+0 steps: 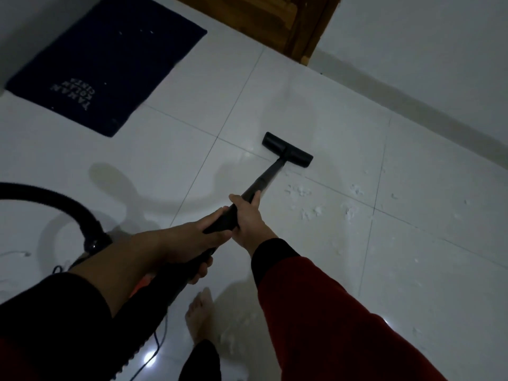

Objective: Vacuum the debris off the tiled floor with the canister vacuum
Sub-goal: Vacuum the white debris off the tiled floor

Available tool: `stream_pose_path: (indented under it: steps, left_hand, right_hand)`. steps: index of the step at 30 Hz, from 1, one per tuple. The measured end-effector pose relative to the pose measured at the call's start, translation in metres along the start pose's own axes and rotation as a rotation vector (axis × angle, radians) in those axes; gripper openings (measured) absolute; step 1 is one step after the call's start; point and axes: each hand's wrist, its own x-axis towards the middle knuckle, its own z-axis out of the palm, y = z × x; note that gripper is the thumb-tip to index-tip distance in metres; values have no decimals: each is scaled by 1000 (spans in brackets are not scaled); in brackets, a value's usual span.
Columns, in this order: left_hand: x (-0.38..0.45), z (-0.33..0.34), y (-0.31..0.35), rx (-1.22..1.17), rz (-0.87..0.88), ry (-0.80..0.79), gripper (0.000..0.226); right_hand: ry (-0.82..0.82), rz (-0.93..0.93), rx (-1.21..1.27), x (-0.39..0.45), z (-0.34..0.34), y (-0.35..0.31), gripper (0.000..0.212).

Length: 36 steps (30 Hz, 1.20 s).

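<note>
A black vacuum wand [268, 176] slants up from my hands to a flat black floor head [287, 149] resting on the white tiled floor [275, 86]. My right hand [248, 220] is wrapped around the wand's middle. My left hand [192, 243] grips the wand lower down, just behind the right. White debris [305, 200] lies scattered on the tiles to the right of the wand, with more near my bare foot [198, 314]. The black hose [63, 204] curves off to the left; the canister itself is hidden.
A dark blue doormat [110, 59] with white lettering lies at the far left. A wooden door frame [299, 26] stands at the top, and a white wall [426, 59] with its skirting runs along the right. A thin cable [158, 347] trails by my feet.
</note>
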Motion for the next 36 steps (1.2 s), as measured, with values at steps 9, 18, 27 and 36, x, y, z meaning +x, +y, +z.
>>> stream_pose_path:
  steps: [9,18,27,36]
  left_hand:
    - [-34,91,-81,-137,69,66,58]
    - [-71,124,-125,-206,78,67,58]
    - [-78,122,-137,-216,43,65,59]
    - [-99,112,-177,-188,22,25,61]
  right_hand:
    - [-40,25,-96,-50,-69,61,83]
    - [-44,29,-166,-90,-91,98,82]
    - [-8,39,-154,-100,-87,116,83]
    - [16,23,-132,-126,-80,156,82]
